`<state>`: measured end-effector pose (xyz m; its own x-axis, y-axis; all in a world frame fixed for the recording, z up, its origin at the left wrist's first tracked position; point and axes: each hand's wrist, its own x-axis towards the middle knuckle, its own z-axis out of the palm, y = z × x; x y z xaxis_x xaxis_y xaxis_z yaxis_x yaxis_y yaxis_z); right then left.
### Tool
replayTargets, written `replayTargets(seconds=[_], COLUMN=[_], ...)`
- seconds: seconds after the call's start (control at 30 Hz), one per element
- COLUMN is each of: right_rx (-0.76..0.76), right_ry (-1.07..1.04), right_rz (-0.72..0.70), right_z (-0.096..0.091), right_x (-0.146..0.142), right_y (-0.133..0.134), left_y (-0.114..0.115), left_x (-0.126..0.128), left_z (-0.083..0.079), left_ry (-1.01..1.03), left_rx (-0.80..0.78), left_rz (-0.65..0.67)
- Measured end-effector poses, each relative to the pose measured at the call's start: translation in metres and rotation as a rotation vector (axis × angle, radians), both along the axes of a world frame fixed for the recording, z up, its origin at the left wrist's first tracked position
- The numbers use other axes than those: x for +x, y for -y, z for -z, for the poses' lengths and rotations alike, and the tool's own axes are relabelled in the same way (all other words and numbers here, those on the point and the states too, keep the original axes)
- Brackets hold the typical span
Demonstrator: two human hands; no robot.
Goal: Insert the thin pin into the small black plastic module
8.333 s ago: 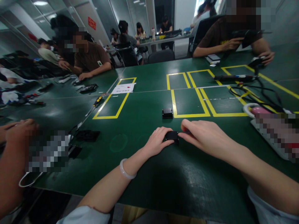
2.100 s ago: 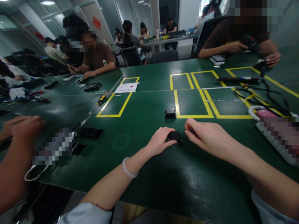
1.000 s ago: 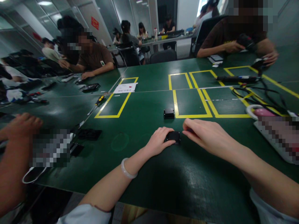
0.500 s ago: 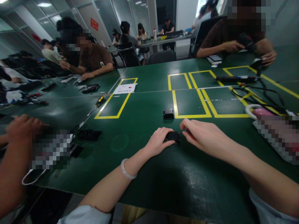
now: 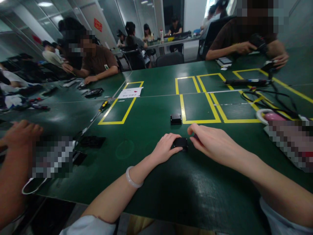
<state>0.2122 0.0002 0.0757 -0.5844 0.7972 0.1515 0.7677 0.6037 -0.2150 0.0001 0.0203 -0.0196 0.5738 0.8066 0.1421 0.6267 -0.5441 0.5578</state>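
Observation:
My left hand (image 5: 165, 148) rests on the green table (image 5: 156, 182), its fingers curled round the left side of a small black box-shaped part (image 5: 180, 143). My right hand (image 5: 215, 143) lies just right of that part, fingers bent down and together near its right edge; whether they pinch anything is hidden. A second small black part (image 5: 175, 118) sits a little farther away, at the corner of a yellow-taped rectangle (image 5: 198, 107). A pale bracelet (image 5: 132, 179) circles my left wrist.
Another person's arm (image 5: 17, 156) and black parts (image 5: 92, 141) lie at the left. A yellow-handled screwdriver (image 5: 100, 109) and a white sheet (image 5: 129, 93) sit farther back. Cables (image 5: 269, 99) and a pink item (image 5: 270, 116) are at the right. People sit across the table.
Almost nothing moved. My right hand's fingertips edged slightly left toward the black part; the person's hand at the left shifted a little.

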Motion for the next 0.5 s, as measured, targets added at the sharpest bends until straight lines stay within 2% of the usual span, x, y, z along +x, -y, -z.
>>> replayTargets(seconds=[0.23, 0.5], right_rx=[0.02, -0.025], right_ry=[0.056, -0.016], right_rz=[0.046, 0.003], right_z=[0.0014, -0.0009], right_x=[-0.0022, 0.0006], right_y=[-0.0008, 0.001], left_y=[0.0002, 0.001], left_x=[0.0002, 0.0001], left_z=[0.0003, 0.0003], left_ry=[-0.005, 0.003], left_rx=[-0.003, 0.01], left_rz=[-0.003, 0.001])
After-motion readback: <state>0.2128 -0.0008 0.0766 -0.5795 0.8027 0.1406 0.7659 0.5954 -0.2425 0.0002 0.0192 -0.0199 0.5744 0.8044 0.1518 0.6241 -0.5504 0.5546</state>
